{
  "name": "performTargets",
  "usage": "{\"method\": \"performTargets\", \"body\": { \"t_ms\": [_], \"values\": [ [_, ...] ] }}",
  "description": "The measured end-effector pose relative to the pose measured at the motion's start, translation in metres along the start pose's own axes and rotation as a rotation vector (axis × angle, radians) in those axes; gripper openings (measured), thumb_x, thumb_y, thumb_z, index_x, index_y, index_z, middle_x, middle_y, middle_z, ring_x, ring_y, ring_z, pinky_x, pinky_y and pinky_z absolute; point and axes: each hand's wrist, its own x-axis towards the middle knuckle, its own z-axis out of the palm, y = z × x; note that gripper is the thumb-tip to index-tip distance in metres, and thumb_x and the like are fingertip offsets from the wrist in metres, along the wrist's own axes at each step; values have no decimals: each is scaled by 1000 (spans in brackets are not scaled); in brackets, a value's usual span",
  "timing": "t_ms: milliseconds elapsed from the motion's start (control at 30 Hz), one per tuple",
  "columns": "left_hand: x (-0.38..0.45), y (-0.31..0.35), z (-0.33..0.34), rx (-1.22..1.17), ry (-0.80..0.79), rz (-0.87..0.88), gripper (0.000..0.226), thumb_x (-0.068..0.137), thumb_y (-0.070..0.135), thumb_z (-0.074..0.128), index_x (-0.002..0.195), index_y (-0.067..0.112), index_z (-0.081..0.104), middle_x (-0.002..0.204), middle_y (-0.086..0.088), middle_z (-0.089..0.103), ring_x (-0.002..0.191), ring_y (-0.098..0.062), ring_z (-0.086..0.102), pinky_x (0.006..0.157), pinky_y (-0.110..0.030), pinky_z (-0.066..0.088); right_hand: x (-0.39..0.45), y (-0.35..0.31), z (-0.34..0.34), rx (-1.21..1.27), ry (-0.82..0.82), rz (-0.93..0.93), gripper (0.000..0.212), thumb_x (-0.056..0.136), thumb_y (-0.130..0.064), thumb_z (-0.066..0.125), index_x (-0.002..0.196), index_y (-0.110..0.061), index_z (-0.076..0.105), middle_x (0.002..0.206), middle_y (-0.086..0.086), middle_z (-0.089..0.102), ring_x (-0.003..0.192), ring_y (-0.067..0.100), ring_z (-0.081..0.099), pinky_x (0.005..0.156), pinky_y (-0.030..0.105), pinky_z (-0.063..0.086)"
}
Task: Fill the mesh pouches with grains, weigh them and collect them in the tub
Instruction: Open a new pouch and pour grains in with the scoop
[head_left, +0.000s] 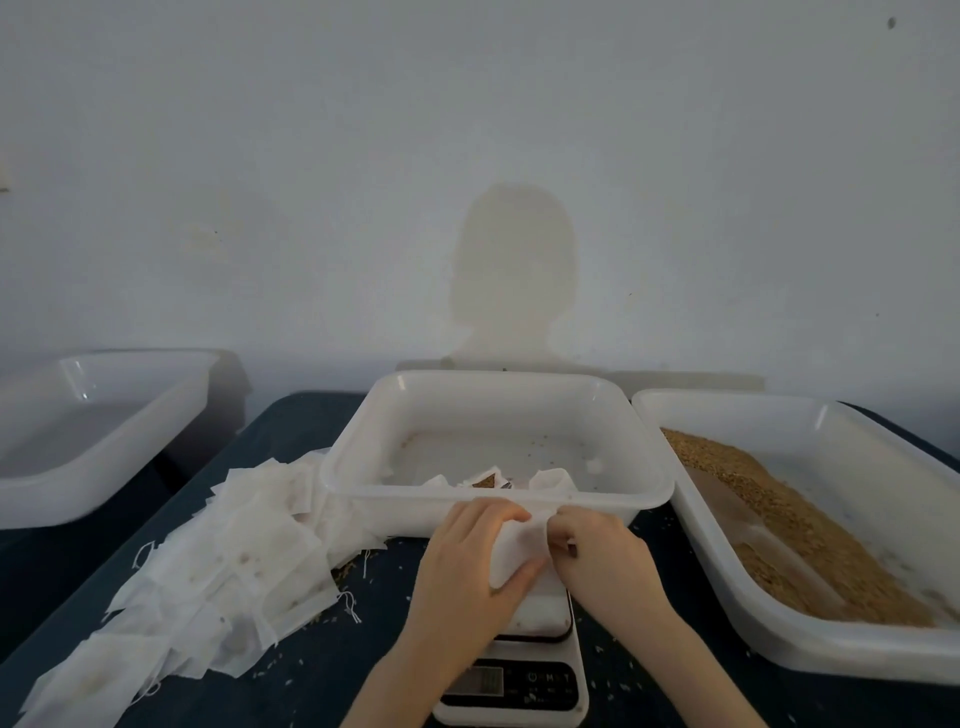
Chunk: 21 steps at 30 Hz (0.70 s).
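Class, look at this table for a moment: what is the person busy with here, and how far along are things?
A person is holding one white mesh pouch in both hands, the left hand and the right hand, above a small digital scale. A heap of empty pouches lies on the left. The tub of grains is on the right. The middle tub holds only a few pouches so far.
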Motion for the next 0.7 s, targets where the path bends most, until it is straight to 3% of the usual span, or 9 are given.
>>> {"method": "performTargets", "body": {
  "t_ms": [67,133,200,333,433,533,600,700],
  "values": [
    [2,-5,-5,-15,-151,11,62,67,62,59,122,42,38,119,38,32,116,24,23,98,0,17,0,2,-5,37,-43,-7,17,89,-31,53,78,-35,65,74,-16,59,65,0,52,56,11,37],
    [5,-11,-7,42,-300,27,81,59,66,60,126,51,18,124,44,18,115,31,8,96,4,4,-1,4,-9,66,-64,-7,20,84,-38,56,65,-42,57,72,-16,61,61,-1,52,56,12,37],
    [7,-18,-4,103,-399,30,88,61,64,64,132,52,14,123,46,14,111,31,8,96,2,4,-3,6,-12,40,-78,-23,21,82,-42,58,62,-40,54,69,-17,59,59,-1,52,54,12,36],
    [13,-23,5,96,-418,-35,71,66,59,65,129,48,35,120,30,48,109,11,42,99,-14,31,-7,8,-19,-53,-98,-117,14,83,-45,60,75,-35,62,62,-20,48,54,-2,46,49,11,29],
    [17,-21,7,36,-431,-63,54,64,65,57,114,46,50,105,23,61,95,8,52,88,-17,45,-8,11,-28,-10,-127,-191,16,83,-46,60,76,-34,67,67,-15,54,59,3,47,54,15,34],
    [20,-15,9,-49,-448,-68,34,64,70,57,90,49,50,85,26,60,80,7,55,70,-11,45,-9,17,-40,142,-200,-237,32,87,-38,56,55,-39,52,70,-12,55,65,10,50,62,28,43],
    [22,-10,10,-104,-427,-70,25,65,67,60,79,52,46,76,26,58,69,5,54,59,-10,41,-11,23,-47,224,-215,-260,41,91,-33,56,51,-39,46,73,-14,55,69,9,53,66,29,45],
    [24,-5,13,-117,-397,-61,29,65,66,60,80,47,43,77,26,57,68,4,53,57,-11,40,-14,34,-61,270,-173,-280,22,92,-35,57,76,-49,64,98,-26,61,88,-7,57,74,12,44]
  ]
}}
